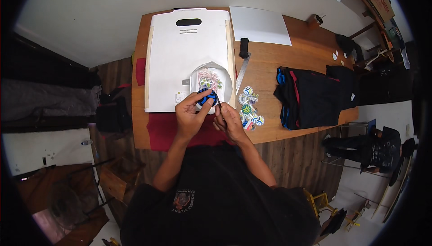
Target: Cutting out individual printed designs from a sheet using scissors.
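On the wooden bench (310, 52), toward its left side, lies a white board (180, 52) with a sheet of printed stickers (210, 81) on it. The left hand (191, 113) pinches a round blue sticker (207, 97) over the board's near edge. Beside it, the right hand (229, 121) grips a thin dark tool (218, 102), possibly a craft knife, touching that sticker. Cut stickers (249, 108) sit just right; folded black garments (315, 95) lie farther right.
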The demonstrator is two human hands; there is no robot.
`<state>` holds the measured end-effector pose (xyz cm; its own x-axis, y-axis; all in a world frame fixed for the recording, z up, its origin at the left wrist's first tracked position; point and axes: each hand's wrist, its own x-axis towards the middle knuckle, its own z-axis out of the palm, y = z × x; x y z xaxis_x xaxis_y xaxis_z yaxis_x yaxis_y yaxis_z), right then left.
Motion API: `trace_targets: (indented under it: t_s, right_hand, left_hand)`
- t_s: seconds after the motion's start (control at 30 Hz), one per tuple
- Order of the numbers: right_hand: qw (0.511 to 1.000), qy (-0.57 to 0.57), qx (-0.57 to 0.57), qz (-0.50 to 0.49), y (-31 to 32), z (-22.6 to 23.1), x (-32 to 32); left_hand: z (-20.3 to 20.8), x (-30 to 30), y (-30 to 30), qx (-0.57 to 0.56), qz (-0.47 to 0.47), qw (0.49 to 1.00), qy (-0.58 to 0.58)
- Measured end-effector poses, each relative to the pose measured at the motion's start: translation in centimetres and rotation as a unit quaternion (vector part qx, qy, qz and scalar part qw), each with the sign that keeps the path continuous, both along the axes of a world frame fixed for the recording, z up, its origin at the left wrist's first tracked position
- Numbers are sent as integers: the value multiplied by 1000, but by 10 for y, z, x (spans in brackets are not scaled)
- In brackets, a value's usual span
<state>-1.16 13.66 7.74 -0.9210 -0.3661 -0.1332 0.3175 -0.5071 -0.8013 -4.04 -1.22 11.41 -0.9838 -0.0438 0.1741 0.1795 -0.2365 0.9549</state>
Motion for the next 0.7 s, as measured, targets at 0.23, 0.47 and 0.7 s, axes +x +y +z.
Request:
trace_targets:
  t_s: [0.23,0.47,0.7]
  right_hand:
    - [1000,6,-6,-9,-1,2,-1]
    - [1000,10,-4,-10,-2,5,-1]
    - [1000,10,-7,-4,0,4,0]
  left_hand:
    - [-3,1,0,17,4,1000,-16]
    - [-2,1,1,13,14,1000,-12]
    - [1,1,0,12,18,1000,-16]
